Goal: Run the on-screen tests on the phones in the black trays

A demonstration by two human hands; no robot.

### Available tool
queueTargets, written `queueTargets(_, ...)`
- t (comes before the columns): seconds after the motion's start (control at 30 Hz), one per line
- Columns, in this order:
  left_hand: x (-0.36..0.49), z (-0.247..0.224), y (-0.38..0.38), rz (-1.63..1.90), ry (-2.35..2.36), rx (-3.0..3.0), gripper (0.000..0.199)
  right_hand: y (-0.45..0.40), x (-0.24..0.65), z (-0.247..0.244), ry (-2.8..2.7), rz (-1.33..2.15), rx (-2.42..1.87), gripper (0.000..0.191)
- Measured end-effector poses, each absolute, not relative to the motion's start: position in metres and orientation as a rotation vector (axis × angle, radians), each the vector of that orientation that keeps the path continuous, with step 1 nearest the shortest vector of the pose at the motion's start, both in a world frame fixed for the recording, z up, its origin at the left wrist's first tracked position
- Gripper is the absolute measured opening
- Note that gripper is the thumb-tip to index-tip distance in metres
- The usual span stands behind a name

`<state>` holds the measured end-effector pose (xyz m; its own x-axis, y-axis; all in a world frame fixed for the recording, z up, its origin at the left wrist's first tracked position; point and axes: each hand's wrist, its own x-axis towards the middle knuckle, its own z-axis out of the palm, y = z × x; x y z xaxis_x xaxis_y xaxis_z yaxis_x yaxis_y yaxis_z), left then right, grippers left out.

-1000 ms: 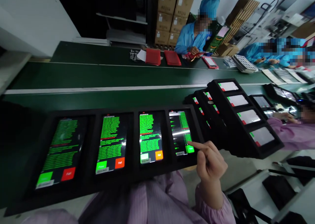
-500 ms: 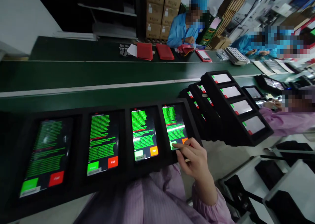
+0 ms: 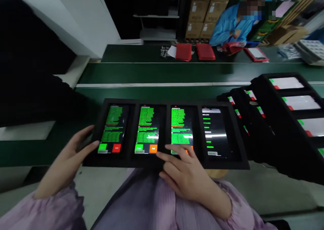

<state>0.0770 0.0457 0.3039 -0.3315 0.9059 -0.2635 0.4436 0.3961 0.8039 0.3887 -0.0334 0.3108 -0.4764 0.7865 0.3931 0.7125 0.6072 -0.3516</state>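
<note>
A long black foam tray (image 3: 116,161) lies in front of me with several phones side by side in its slots. My left hand (image 3: 72,157) grips its left end, thumb on the top edge and fingers around the side. My right hand (image 3: 186,174) has its fingers apart over the lower part of the third phone (image 3: 180,125), partly covering its green and orange buttons. Green text lines fill that screen, the leftmost phone (image 3: 112,125) and the second phone (image 3: 146,125). On the rightmost phone (image 3: 215,130), a short green-and-white list shows.
To the right stand stacked black trays (image 3: 265,98) of phones with white screens. Beyond the green bench (image 3: 152,73), red pouches (image 3: 183,51) lie near a co-worker in blue (image 3: 225,26). Cartons (image 3: 198,12) are piled behind. A dark covered shape (image 3: 32,88) is at the left.
My view has swung left. My right hand has shifted from the rightmost phone to the third one, and the rightmost screen now shows a short list. My left hand has come into view.
</note>
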Motion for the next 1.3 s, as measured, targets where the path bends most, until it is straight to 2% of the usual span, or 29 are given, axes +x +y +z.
queueTargets(0.2, 0.085, 0.3, 0.048, 0.792, 1.803, 1.093, 0.091, -0.01, 0.34, 0.298, -2.442, 0.286, -1.088, 0.016)
queueTargets(0.33, 0.078, 0.291, 0.048, 0.771, 1.797, 1.157, 0.101, -0.013, 0.345, 0.298, -2.305, 0.285, -1.034, 0.016)
queueTargets(0.6, 0.077, 0.307, 0.051, 0.916, 1.638, 0.921, 0.08, -0.023, 0.376, 0.307, -2.069, 0.284, -1.113, 0.017)
queueTargets(0.83, 0.086, 0.3, 0.053, 0.928, 1.661, 0.922, 0.082, -0.022, 0.37, 0.305, -2.041, 0.309, -1.135, 0.016)
queueTargets(1.0, 0.086, 0.302, 0.052, 0.881, 1.662, 0.96, 0.093, -0.023, 0.373, 0.304, -2.029, 0.309, -1.126, 0.016)
queueTargets(1.3, 0.086, 0.302, 0.053, 0.932, 1.682, 0.895, 0.084, -0.013, 0.361, 0.305, -2.095, 0.318, -1.263, 0.012)
